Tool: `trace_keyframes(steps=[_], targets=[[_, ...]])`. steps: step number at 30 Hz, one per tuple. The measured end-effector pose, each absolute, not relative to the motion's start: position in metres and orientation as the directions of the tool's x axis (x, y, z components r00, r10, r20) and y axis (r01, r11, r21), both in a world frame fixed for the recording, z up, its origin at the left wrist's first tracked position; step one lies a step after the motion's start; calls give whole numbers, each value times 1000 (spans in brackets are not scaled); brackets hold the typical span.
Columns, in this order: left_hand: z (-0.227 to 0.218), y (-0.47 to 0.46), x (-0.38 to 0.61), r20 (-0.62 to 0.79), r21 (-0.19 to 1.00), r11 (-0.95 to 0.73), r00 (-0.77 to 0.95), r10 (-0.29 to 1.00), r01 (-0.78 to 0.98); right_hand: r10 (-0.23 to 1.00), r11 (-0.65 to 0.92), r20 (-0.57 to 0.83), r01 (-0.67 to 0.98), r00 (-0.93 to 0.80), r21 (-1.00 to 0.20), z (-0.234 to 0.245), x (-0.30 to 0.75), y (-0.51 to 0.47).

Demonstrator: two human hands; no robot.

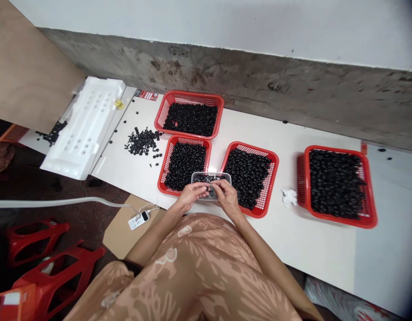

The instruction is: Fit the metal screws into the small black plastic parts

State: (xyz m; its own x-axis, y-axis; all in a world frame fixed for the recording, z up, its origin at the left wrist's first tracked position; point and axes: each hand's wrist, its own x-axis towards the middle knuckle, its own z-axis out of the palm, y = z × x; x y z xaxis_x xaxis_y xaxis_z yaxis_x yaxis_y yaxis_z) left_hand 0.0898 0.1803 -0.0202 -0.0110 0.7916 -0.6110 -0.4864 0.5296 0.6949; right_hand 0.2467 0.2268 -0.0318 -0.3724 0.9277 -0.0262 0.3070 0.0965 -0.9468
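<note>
My left hand [191,195] and my right hand [227,196] meet fingertip to fingertip over a clear plastic box [228,177] at the table's front edge. A small black part [207,188] shows in the pinch of my left fingers. Those of my right hand are pinched right beside it, and whatever they hold is too small to make out. Small dark and shiny pieces lie in the box, partly hidden by my hands. Just behind and left is a red basket [160,178] of black ring-like parts; another red basket [276,169] of similar parts stands close to my right hand.
A red basket [189,94] of smaller black pieces stands farther back. Loose black parts [143,141] lie left of it, near a white foam tray [81,129]. Rightward are crumpled white paper [289,197] and a full red basket [371,196]. Red stools [68,267] stand lower left.
</note>
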Motion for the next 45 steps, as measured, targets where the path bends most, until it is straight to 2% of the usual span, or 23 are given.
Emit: trace_keyframes(steps=[9,16,24,27,29,32,34,35,38,40,42,43,45], targets=[[-27,178,87,-577,740,485,-71,813,-467,920,179,35,341,-389,-923,-27,249,222],[-28,180,87,-632,539,434,-6,775,-722,923,206,70,330,-379,-921,-27,246,217],[-28,177,90,-645,527,464,21,764,-712,928,181,54,318,-369,-931,-24,242,214],[-24,175,90,-649,546,479,15,761,-687,933,61,-43,275,-357,-960,-25,242,215],[-19,173,86,-632,594,506,27,774,-626,904,-149,-204,169,-377,-974,-27,243,216],[-12,166,76,-568,670,567,161,807,-480,675,-531,-456,47,-580,-846,-28,247,214],[-12,160,70,-541,684,592,248,803,-426,526,-643,-491,54,-694,-764,-28,249,210],[-13,156,68,-541,680,601,266,798,-420,501,-654,-487,56,-716,-754,-29,249,208],[-21,148,68,-579,640,605,221,785,-473,560,-596,-459,49,-690,-801,-35,247,205],[-27,145,69,-610,593,593,176,772,-545,635,-496,-444,107,-632,-862,-42,248,212],[-31,146,70,-625,551,573,155,765,-607,739,-321,-424,280,-523,-905,-52,251,225],[-32,147,70,-627,539,563,147,765,-627,808,-197,-385,411,-447,-890,-56,252,233],[-35,149,69,-629,531,546,131,766,-647,881,30,-297,671,-368,-740,-64,253,250]])
